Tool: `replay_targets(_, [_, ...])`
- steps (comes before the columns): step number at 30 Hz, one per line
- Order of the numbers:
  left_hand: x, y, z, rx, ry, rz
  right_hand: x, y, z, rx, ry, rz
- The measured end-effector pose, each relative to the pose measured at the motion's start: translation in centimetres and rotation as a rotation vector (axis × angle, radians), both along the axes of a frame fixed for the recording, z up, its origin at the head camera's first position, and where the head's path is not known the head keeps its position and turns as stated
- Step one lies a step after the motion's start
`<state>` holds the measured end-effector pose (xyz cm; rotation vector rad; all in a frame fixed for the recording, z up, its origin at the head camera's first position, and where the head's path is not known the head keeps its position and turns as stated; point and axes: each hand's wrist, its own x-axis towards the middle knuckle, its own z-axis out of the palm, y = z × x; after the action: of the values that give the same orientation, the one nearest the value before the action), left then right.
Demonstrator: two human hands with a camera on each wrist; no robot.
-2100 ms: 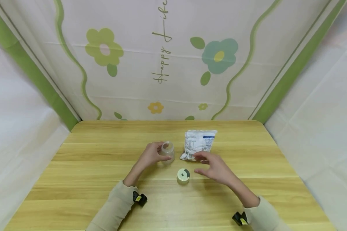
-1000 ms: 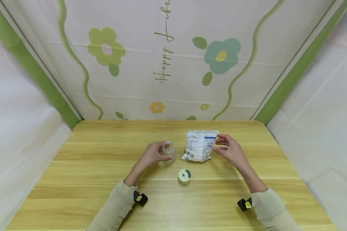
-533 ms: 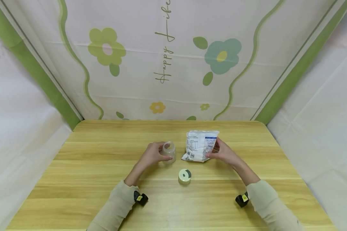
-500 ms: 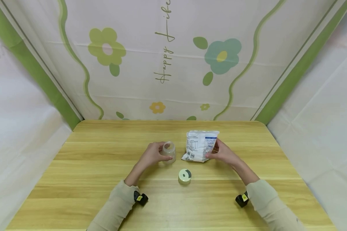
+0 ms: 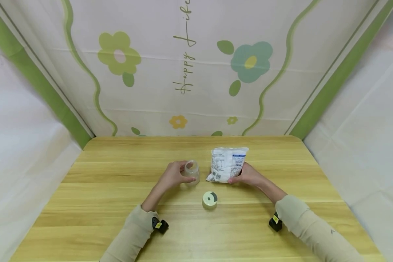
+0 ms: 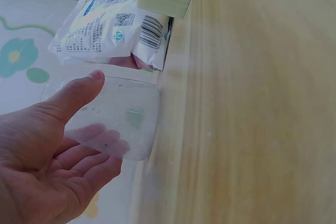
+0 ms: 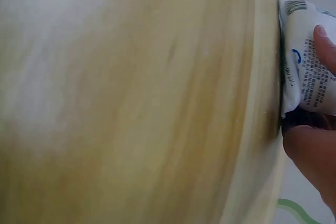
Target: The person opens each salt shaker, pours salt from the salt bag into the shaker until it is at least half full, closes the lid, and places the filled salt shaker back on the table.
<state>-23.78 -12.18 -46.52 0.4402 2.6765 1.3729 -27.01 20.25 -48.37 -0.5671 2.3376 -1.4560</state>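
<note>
In the head view, my left hand (image 5: 173, 175) holds a clear, open-mouthed jar (image 5: 192, 177) upright on the table, thumb at the near side and fingers round the back. The left wrist view shows the fingers through the see-through wall of the jar (image 6: 128, 116). To the right stands a white printed packet (image 5: 224, 165). Its lower right part is gripped by my right hand (image 5: 251, 177), thumb in front and the other fingers mostly hidden behind. The right wrist view has the thumb lying on the packet (image 7: 310, 77).
A round, pale green cap (image 5: 209, 201) with a dark patch on top sits on the wooden table (image 5: 118, 203) in front of the jar and packet. Its ribbed side shows in the left wrist view. A flower-printed curtain (image 5: 150, 94) hangs behind the table's far edge.
My right hand has gone from the packet's front round to its right side, taken hold of it, and slid lower on it. The left hand stays at the jar.
</note>
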Motion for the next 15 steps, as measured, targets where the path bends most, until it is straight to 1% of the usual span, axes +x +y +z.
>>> replay_targets(6, [-0.07, -0.06, -0.11, -0.004, 0.008, -0.005, -0.12, -0.08, 0.01, 0.011, -0.005, -0.013])
replay_targets(11, [-0.04, -0.11, -0.06, -0.002, 0.005, 0.002, -0.22, -0.30, 0.12, -0.015, -0.030, -0.008])
replay_targets(15, [0.05, -0.13, -0.05, 0.010, -0.001, 0.002, -0.16, -0.55, 0.03, -0.036, -0.061, -0.030])
